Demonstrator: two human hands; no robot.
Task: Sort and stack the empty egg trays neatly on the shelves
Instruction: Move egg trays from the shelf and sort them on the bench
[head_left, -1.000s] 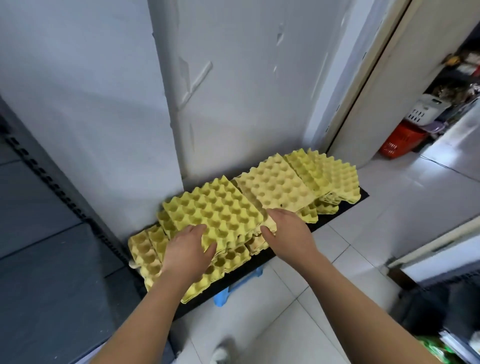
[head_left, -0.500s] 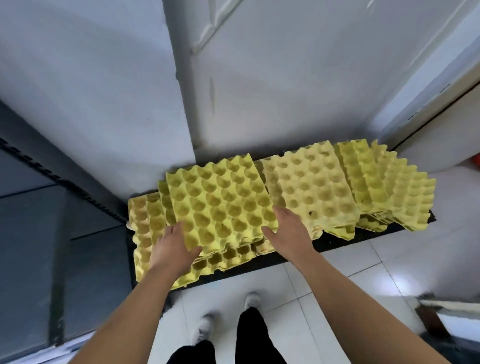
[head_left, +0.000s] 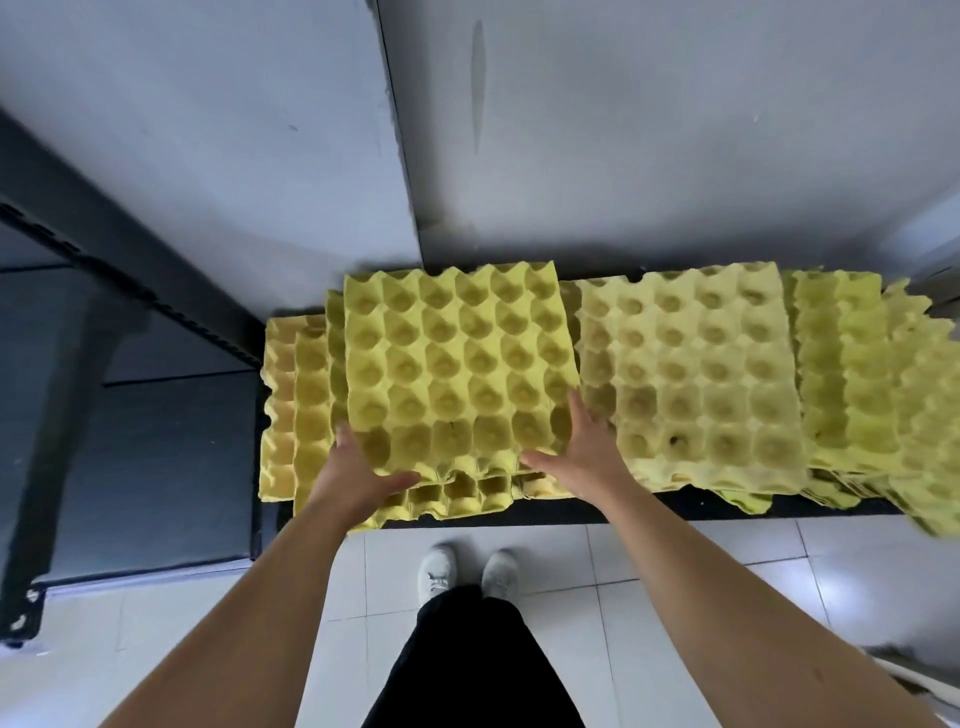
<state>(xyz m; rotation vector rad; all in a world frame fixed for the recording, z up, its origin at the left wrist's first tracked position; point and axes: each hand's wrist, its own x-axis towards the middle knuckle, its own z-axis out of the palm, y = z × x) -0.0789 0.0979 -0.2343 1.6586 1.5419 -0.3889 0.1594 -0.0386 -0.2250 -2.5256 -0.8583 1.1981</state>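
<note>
Left grip (head_left: 358, 470) and right grip (head_left: 582, 452) seem to hold the top tray (head_left: 457, 364) by its near corners; crooked trays (head_left: 457, 493) under them may slide.

Rightmost egg trays (head_left: 922, 415) blurred, edge-cropped
</note>
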